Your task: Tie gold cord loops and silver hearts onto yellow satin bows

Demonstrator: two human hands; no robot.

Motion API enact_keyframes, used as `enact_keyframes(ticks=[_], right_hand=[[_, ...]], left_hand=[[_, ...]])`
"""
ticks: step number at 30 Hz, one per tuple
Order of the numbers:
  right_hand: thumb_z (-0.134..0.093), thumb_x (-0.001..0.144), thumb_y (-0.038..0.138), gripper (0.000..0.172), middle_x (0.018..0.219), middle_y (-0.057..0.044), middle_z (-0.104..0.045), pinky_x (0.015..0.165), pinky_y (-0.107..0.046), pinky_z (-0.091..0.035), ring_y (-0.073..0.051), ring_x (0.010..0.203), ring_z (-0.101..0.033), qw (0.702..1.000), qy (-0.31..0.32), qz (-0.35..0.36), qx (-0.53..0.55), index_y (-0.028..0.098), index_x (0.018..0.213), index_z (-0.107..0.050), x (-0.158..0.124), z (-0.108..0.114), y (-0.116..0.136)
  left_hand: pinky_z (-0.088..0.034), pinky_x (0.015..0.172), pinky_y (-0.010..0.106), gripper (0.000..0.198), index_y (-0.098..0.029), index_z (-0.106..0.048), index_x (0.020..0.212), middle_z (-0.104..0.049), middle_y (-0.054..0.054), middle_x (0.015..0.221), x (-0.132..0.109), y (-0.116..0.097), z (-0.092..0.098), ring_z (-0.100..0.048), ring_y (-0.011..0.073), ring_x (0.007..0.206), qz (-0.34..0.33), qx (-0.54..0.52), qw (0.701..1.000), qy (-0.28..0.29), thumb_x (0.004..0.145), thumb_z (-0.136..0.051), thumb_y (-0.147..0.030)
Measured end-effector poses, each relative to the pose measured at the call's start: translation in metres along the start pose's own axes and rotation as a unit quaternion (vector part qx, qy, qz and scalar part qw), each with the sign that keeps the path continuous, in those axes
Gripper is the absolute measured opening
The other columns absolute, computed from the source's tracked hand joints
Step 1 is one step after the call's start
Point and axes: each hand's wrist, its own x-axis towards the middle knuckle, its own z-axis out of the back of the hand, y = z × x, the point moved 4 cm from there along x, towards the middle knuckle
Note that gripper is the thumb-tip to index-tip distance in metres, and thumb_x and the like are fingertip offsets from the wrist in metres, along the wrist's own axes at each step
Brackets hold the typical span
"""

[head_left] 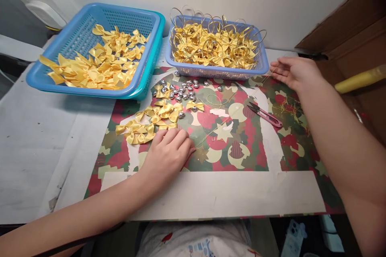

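My left hand (174,147) rests on the patterned paper, its fingers closed on one end of a thin gold thread (221,123). The thread runs up and to the right across the paper to my right hand (291,71), which pinches it beside the purple-blue basket. Just beyond my left hand lie yellow satin bows (164,112), with small silver jingle bells (184,91) behind them. One bow with a bell (195,107) on it sits apart, close to a loop of gold cord (214,100). Pink thread snips (265,115) lie to the right of the thread.
At the back left, stacked blue baskets (90,91) hold many bows. A purple-blue basket (217,71) at the back holds bows with gold loops. Thread scraps (291,108) lie at the right, near a cardboard box (346,36) and a yellow rod (360,80).
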Motion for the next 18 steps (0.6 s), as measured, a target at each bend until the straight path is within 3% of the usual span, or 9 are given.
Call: enact_keyframes(ticks=[11,18], right_hand=[[-0.046,0.094,0.004,0.027,0.063,0.002,-0.060,0.068,-0.023,-0.049,-0.001,0.053,-0.059,1.000,0.010,-0.001,-0.025,0.010,0.068,-0.051,0.010,-0.002,-0.001],[-0.056,0.081,0.016,0.032,0.076,-0.009,-0.068,0.065,-0.034,-0.042,-0.006,0.064,-0.066,0.994,0.006,0.025,-0.103,0.003,0.053,-0.046,0.014,-0.003,-0.008]], left_hand=[[-0.030,0.070,0.032,0.023,-0.017,-0.053,0.076,-0.062,0.002,0.077,-0.022,0.008,0.005,-0.051,0.0194,0.075,0.059,-0.133,0.989,0.028,0.097,-0.046,-0.017],[-0.030,0.071,0.032,0.021,-0.018,-0.053,0.076,-0.062,0.002,0.079,-0.028,0.010,0.005,-0.051,0.0202,0.076,0.072,-0.143,0.986,0.037,0.096,-0.047,-0.015]])
